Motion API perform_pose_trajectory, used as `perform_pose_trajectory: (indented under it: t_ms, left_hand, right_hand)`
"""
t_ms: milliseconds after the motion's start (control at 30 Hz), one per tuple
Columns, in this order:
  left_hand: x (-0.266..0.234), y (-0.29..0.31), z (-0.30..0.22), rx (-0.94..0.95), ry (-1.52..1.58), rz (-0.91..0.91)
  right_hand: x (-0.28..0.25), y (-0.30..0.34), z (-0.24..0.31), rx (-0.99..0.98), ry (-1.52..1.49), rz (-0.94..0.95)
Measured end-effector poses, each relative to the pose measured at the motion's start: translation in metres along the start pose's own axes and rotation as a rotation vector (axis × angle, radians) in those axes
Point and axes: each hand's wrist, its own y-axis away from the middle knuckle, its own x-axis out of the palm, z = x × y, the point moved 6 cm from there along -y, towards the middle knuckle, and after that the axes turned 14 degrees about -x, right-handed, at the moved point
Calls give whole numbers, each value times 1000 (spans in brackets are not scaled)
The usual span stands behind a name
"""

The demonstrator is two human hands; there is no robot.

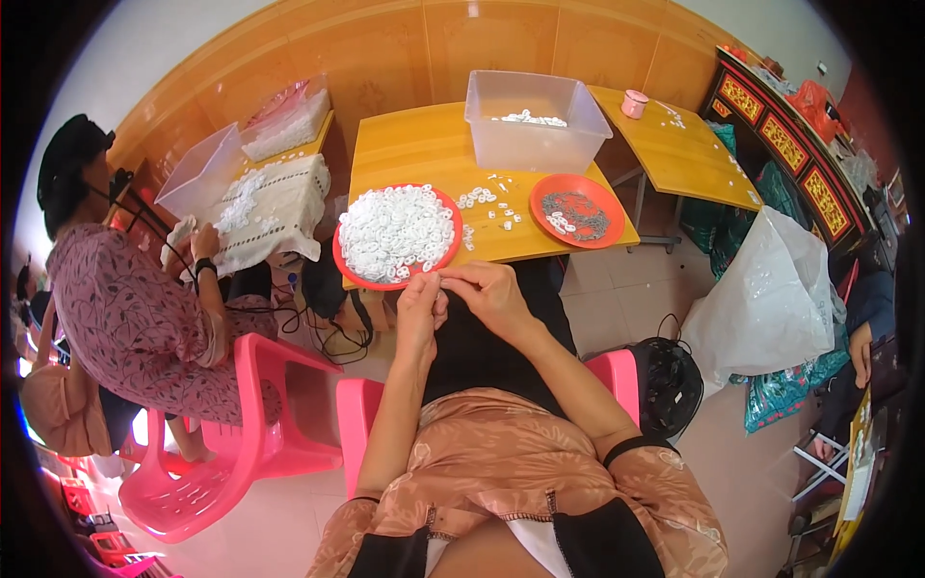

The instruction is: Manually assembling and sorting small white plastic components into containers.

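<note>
My left hand (418, 310) and my right hand (495, 299) meet at the near edge of the yellow table (405, 144), fingertips pinched together. Whatever they pinch is too small and too covered by the fingers to name. Just beyond my left hand, a round red tray (339, 254) is heaped with small white oval plastic pieces (397, 231). To its right, several loose white pieces (477, 197) lie scattered on the wood. Farther right sits an orange-red plate (574, 181) with small dark grey pieces (595, 228) and a few white ones.
A clear plastic bin (540, 149) holding white pieces stands at the table's back. Another table with a pink cup (634, 104) adjoins on the right. At left, a co-worker (154, 308) handles white pieces beside a pink chair (255, 433). A white sack (766, 299) stands right.
</note>
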Motion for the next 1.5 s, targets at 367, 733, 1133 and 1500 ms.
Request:
perform_pose_trajectory:
  t_ms: [367, 733, 1133, 1500]
  left_hand:
    - [-10, -5, 3, 35, -74, -62]
    - [2, 4, -18, 20, -92, -4]
    - [-7, 2, -12, 38, 86, -54]
    - [-2, 7, -13, 81, 7, -45]
  right_hand:
    - [1, 28, -46, 429, -355, -193]
    - [7, 24, -35, 486, -672, -296]
    - [9, 24, -25, 483, -588, -273]
    - [10, 26, -21, 470, -648, -266]
